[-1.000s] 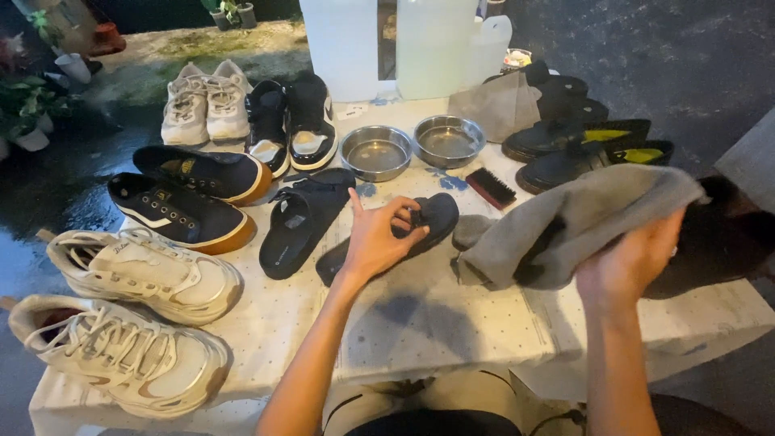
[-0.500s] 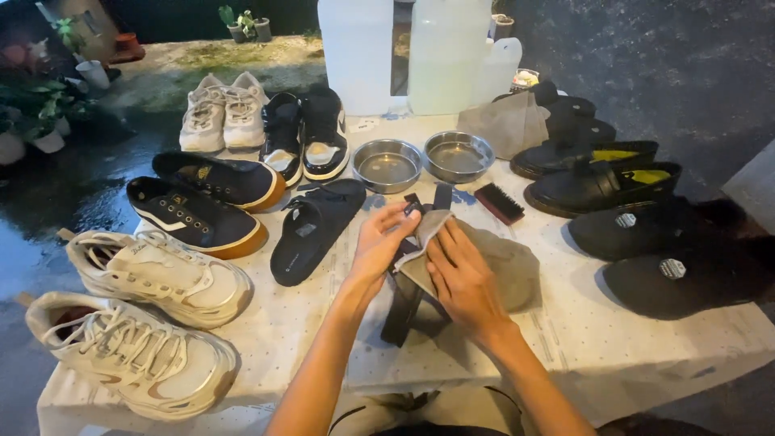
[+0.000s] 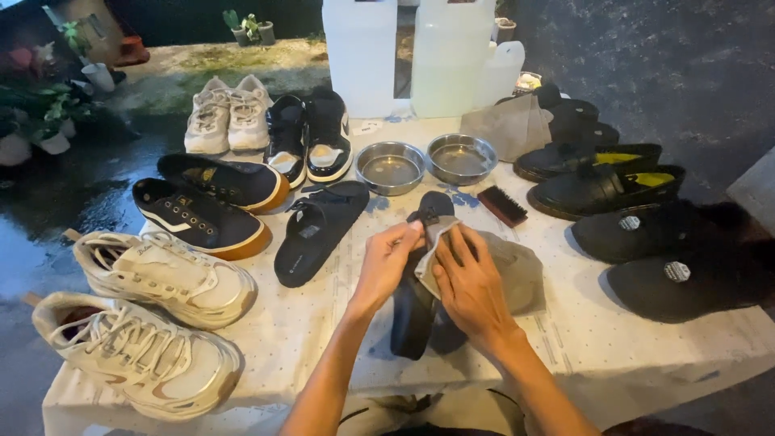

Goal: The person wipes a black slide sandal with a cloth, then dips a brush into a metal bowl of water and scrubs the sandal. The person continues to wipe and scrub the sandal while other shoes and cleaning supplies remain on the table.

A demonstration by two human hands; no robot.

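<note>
centrally, left hand grips a black sandal by its strap end, fingers curled round it, sandal tilted on edge on the white dotted tablecloth. right hand lies flat, fingers together, pressing a grey soft cloth against the sandal's side. its mate, a second black sandal, lies flat just to the left. behind them two round shiny steel bowls; cannot tell if they hold liquid. small dark bristle brush beside the bowls. translucent plastic jugs at the back. chunky white mesh sneakers on the left, matte black loafers on the right.
</note>
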